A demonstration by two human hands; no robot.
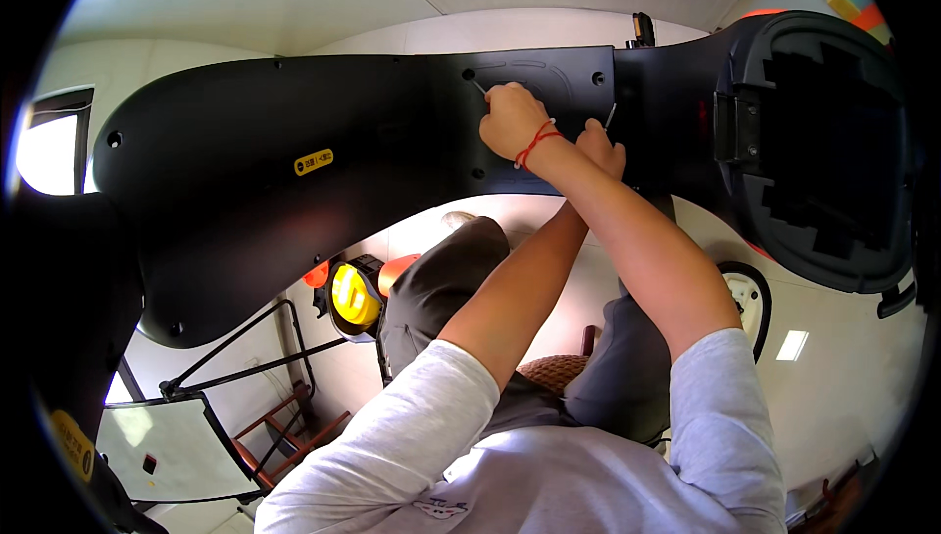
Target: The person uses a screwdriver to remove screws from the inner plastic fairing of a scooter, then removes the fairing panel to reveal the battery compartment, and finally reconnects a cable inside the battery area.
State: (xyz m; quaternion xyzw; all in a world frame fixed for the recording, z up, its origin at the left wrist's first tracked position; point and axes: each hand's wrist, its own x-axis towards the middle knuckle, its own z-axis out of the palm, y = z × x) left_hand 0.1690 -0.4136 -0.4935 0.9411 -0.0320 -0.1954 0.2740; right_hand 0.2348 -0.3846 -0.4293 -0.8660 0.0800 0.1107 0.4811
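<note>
In front of me stretches a long black plastic shell [274, 142] with a grooved panel [573, 61] set into its middle. The panel has screw holes near its corners. My forearms cross, the right one over the left. My right hand [515, 122], with a red cord at the wrist, is closed around a thin metal-shafted tool [479, 88]; its tip meets the upper-left screw hole [469, 75]. Beside it, my left hand [602, 150] grips another thin metal rod [612, 114] that points up below the upper-right screw hole [598, 78]. Its handle is hidden in my fingers.
At the shell's right end sits a thick black rimmed part [823, 269] with a hinge-like bracket [737, 127]. Below left are a yellow object [355, 294] in a dark container, a black-framed board [176, 451] and a brown wooden stool [263, 428]. My knees are under the shell.
</note>
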